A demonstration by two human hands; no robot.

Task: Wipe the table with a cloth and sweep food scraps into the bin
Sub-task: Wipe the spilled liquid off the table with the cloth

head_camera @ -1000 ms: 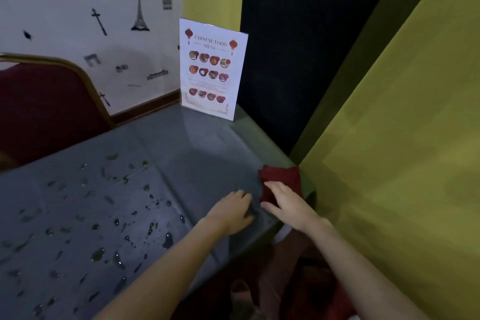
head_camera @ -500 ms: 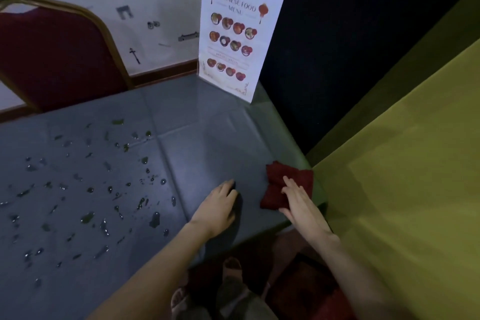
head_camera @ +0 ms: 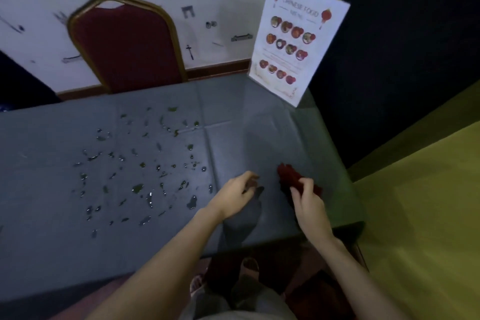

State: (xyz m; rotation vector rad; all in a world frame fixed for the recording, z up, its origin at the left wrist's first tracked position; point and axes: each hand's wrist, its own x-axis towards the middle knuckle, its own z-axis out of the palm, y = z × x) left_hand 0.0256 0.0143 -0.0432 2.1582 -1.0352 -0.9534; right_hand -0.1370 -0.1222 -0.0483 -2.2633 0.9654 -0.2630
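Observation:
A dark red cloth (head_camera: 288,176) sits bunched near the right front of the grey table (head_camera: 259,122). My right hand (head_camera: 307,199) is closed around its near part, lifting it off the surface. My left hand (head_camera: 237,193) hovers just left of it over the table, fingers loosely curled and holding nothing. Several small green scraps and wet drops (head_camera: 140,171) are scattered over the middle and left of the table. No bin is visible.
A standing menu card (head_camera: 296,39) occupies the far right corner of the table. A red chair with a gold frame (head_camera: 124,41) is pushed in at the far side. A yellow wall (head_camera: 420,228) runs close along the right. My feet show under the near edge.
My right hand went from lying flat on the cloth to gripping and bunching it. My left hand lifted off the table slightly. The view swung left, showing more scraps and the chair.

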